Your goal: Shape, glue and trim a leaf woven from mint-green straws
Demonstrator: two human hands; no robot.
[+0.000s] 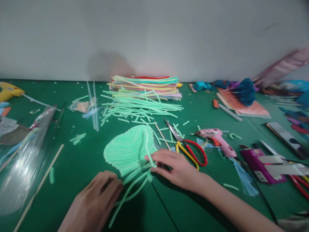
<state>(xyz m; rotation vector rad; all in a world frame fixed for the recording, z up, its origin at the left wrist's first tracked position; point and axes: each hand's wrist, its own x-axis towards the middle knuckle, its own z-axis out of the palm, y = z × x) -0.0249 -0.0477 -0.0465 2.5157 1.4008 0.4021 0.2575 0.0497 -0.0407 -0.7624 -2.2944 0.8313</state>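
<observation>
A mint-green leaf shape [127, 146] built from rows of fuzzy pipe cleaners lies on the green tabletop, with several loose ends trailing from its near side. My right hand [175, 166] is closed at the leaf's right end, thumb and fingers pinching a green pipe cleaner [147, 145] that bends up across the leaf. At the lower left, the curled fingers of my left hand [98, 193] close on the ends of the pipe cleaners [132, 175]; its fingertips are partly hidden. Red-and-yellow-handled scissors [178, 137] lie open just beyond my right hand.
Cut green pipe cleaners [142, 104] are heaped before a multicoloured bundle [145, 87] by the wall. A pink glue gun [217, 137] and purple power strip [260, 164] with cables lie right. At left are a wooden stick [40, 185], clear plastic sleeves [31, 164] and a yellow glue gun [11, 91].
</observation>
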